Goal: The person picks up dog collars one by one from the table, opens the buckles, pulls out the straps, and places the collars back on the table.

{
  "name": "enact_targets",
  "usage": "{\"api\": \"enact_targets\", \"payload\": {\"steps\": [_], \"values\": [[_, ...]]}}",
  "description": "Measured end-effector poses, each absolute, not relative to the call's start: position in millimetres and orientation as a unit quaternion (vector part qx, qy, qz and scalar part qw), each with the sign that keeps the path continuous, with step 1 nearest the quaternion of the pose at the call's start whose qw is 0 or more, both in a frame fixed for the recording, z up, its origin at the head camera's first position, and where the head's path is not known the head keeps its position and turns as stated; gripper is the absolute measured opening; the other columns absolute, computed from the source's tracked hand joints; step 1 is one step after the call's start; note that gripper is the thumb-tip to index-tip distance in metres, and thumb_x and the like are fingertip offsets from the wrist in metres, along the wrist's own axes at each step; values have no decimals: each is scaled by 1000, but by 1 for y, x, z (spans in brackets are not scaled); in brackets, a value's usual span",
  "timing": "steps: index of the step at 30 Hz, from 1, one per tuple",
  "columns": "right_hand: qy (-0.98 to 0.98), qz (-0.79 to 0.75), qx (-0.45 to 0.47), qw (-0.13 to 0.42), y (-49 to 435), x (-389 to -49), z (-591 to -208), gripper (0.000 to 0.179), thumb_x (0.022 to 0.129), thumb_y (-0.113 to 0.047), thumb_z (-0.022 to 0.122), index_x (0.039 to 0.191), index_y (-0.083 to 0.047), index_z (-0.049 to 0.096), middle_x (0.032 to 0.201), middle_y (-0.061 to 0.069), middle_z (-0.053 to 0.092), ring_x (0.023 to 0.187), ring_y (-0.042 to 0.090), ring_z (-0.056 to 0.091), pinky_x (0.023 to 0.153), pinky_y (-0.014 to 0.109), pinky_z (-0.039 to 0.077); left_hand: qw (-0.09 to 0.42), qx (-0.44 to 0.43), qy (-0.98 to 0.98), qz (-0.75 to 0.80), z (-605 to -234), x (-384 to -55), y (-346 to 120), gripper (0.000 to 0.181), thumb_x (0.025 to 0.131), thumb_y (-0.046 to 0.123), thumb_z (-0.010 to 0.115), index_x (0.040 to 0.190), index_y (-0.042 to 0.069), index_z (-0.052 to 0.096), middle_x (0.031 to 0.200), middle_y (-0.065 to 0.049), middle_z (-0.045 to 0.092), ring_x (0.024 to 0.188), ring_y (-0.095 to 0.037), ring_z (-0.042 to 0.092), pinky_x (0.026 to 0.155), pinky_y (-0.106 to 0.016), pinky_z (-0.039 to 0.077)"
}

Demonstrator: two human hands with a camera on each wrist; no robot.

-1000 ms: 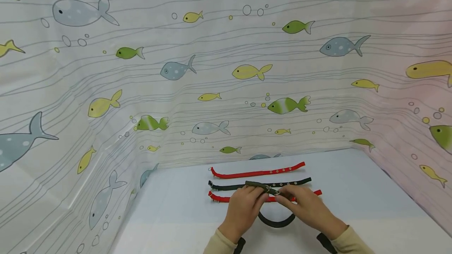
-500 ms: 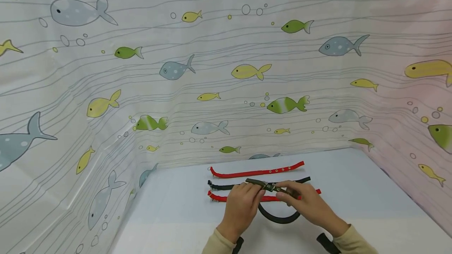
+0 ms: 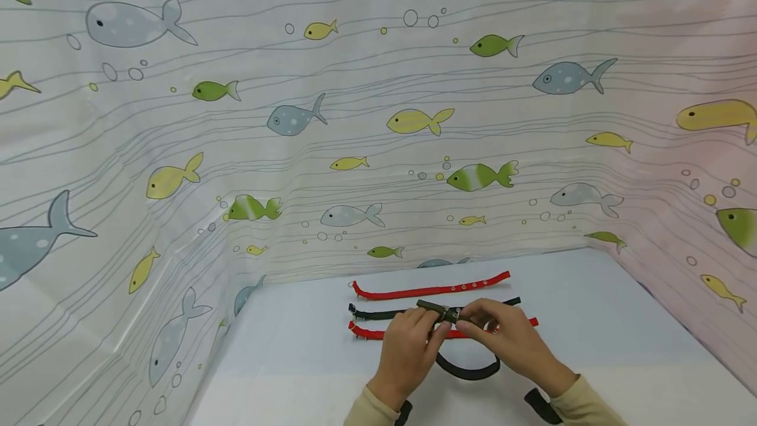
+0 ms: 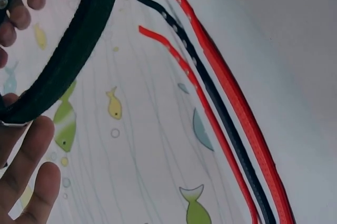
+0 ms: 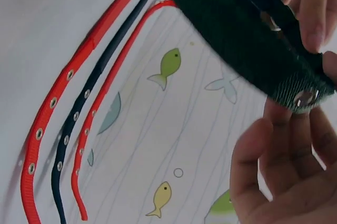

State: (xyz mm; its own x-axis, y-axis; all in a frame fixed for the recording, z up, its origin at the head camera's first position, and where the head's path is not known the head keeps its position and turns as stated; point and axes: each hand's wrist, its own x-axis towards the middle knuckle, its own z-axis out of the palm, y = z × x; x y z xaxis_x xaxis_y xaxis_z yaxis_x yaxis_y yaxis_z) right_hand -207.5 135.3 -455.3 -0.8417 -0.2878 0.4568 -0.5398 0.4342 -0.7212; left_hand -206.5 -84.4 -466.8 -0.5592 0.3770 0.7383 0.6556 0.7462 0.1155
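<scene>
A dark green-black pet collar [image 3: 468,372] is held above the table, bent into a loop that hangs below both hands. My left hand [image 3: 408,350] pinches it on the left of its metal buckle [image 3: 451,314], and a short end of the strap sticks out past those fingers. On the other side of the buckle, the thumb and fingers of my right hand [image 3: 508,337] pinch the strap. The right wrist view shows the collar [image 5: 226,34] close up, with a metal eyelet near the right fingertips. Part of the strap is hidden behind the fingers.
Beyond the hands, a far red collar [image 3: 414,292], a black collar [image 3: 378,314] and a nearer red collar [image 3: 369,332] lie in roughly parallel rows, with metal-rimmed holes toward their right ends. A fish-printed curtain [image 3: 367,97] encloses the white table [image 3: 284,347].
The right fingers have worked along the strap by the buckle and now sit closer to it. The hanging loop has shifted slightly; both hands keep hold of the collar. The laid-out collars stay put.
</scene>
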Motion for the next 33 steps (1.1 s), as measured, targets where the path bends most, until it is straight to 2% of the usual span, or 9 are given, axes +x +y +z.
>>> {"api": "enact_targets", "payload": {"steps": [8, 12, 16, 19, 24, 27, 33], "values": [[-834, 483, 263, 44, 144, -207, -455, 23, 99, -37, 67, 115, -22, 67, 91, -10, 70, 78, 9, 65, 68, 29, 54, 356, -290, -870, -181, -468, -208, -86, 20, 102, 36, 63, 101, 20, 75, 92, 9, 69, 85, -9, 65, 74, -26, 52], [-845, 468, 254, 54, 141, -207, -454, 23, 97, -43, 67, 109, -23, 67, 89, -14, 70, 82, 6, 65, 71, 28, 54, 355, -295, -870, -173, -468, -208, -83, 21, 102, 37, 63, 101, 19, 74, 92, 9, 69, 86, -9, 65, 75, -27, 52], [-849, 465, 241, 68, 139, -207, -453, 23, 95, -47, 69, 104, -26, 66, 85, -15, 68, 79, 6, 64, 70, 28, 53, 355, -302, -870, -162, -468, -207, -82, 21, 101, 37, 63, 101, 19, 74, 92, 9, 69, 86, -9, 65, 75, -27, 52], [-839, 480, 252, 46, 141, -207, -453, 21, 96, -43, 69, 107, -26, 65, 80, -9, 66, 74, 9, 63, 69, 29, 53, 358, -300, -870, -154, -468, -207, -83, 21, 101, 37, 63, 102, 19, 75, 93, 9, 70, 88, -10, 66, 76, -28, 52], [-814, 503, 291, 13, 147, -209, -453, 23, 100, -31, 66, 121, -22, 65, 77, 2, 63, 69, 13, 60, 63, 28, 50, 364, -291, -869, -164, -467, -208, -88, 19, 100, 35, 65, 104, 20, 75, 95, 8, 72, 90, -9, 67, 76, -28, 52], [-812, 502, 297, 12, 147, -208, -454, 25, 101, -30, 64, 124, -19, 64, 79, -1, 66, 72, 14, 63, 65, 28, 52, 364, -287, -869, -175, -466, -208, -89, 19, 99, 35, 67, 106, 18, 75, 95, 8, 73, 89, -9, 67, 75, -27, 52], [-836, 489, 246, 45, 137, -207, -454, 25, 96, -45, 68, 112, -26, 67, 89, -10, 71, 82, 11, 67, 73, 29, 55, 366, -298, -866, -166, -468, -206, -86, 23, 100, 36, 66, 107, 16, 76, 97, 7, 72, 90, -10, 68, 76, -26, 52]]}}
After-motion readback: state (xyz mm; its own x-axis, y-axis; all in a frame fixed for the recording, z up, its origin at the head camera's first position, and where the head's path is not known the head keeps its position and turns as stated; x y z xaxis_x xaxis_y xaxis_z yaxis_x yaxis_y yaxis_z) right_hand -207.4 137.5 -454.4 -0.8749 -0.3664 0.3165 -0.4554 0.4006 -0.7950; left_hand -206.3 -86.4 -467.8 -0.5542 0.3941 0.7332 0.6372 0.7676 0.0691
